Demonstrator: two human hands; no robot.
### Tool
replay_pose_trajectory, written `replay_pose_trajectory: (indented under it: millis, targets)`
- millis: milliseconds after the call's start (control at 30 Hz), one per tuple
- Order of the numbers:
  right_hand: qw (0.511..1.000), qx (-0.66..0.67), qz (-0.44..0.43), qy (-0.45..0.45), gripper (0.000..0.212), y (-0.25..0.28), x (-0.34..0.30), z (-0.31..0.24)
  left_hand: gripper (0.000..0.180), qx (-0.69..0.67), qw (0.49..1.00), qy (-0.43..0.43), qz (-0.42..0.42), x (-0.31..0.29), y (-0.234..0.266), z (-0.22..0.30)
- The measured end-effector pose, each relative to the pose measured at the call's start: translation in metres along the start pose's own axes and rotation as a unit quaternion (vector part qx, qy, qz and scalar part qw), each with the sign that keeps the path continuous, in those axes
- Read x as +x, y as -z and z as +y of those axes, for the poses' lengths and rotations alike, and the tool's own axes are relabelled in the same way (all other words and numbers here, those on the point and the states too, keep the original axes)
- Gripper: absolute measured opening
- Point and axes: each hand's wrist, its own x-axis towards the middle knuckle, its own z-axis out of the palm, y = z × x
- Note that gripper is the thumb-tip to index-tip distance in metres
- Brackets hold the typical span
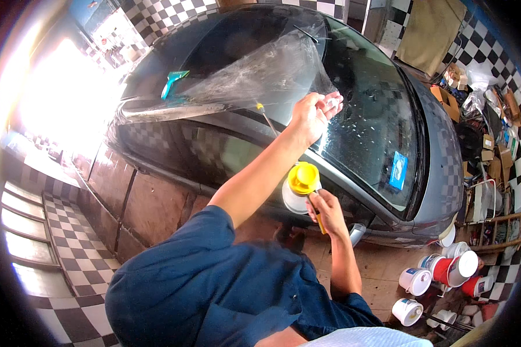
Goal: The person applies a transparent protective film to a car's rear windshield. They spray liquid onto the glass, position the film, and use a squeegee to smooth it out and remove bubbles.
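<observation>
A sheet of clear film (255, 69) stretches in creases over the roof of a dark grey car (208, 43). Its right-hand corner is pinched in my left hand (314, 115), which is raised over the edge of the windshield (362, 110). Lower down, beside the car's side window, my right hand (329, 211) is closed round the handle of a spray bottle (303, 178) with a yellow top and a white body. On the roof at the left lies a teal squeegee (173, 82). A thin rod with a yellow tip (260, 106) shows near the film's lower edge.
A blue sticker (398, 170) is on the wet windshield. Several white buckets (415, 281) stand on the tiled floor at the lower right. Cardboard boxes (446, 103) and plastic bags (480, 75) are piled along the checkered wall. Bright light comes from the left.
</observation>
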Motion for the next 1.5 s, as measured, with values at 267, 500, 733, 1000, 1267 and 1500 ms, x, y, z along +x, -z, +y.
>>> replay_pose_trajectory:
  millis: [267, 500, 733, 1000, 1267, 1500]
  targets:
    - [0.996, 0.070, 0.053, 0.019, 0.023, 0.012, -0.011, 0.004, 0.021, 0.002, 1.000, 0.003, 0.009, -0.005, 0.011, -0.008]
    - [0.994, 0.056, 0.078, 0.046, 0.023, 0.016, -0.013, 0.006, 0.020, 0.005, 1.000, 0.011, 0.013, -0.005, 0.023, -0.015]
    - [0.997, 0.005, 0.077, 0.001, 0.034, 0.031, -0.028, 0.023, 0.020, 0.022, 0.999, 0.029, 0.024, -0.002, 0.056, -0.036]
    - [0.990, -0.023, 0.123, -0.063, 0.026, 0.052, -0.082, 0.048, 0.018, 0.046, 0.993, 0.057, 0.090, -0.006, 0.129, -0.083]
    - [0.954, -0.170, 0.227, -0.096, 0.026, 0.058, -0.134, 0.067, 0.047, 0.382, 0.896, 0.207, -0.092, -0.097, 0.117, -0.144]
    - [0.931, -0.250, 0.238, -0.118, 0.024, 0.075, -0.153, 0.095, 0.031, 0.639, 0.592, -0.027, -0.490, -0.174, 0.093, -0.173]
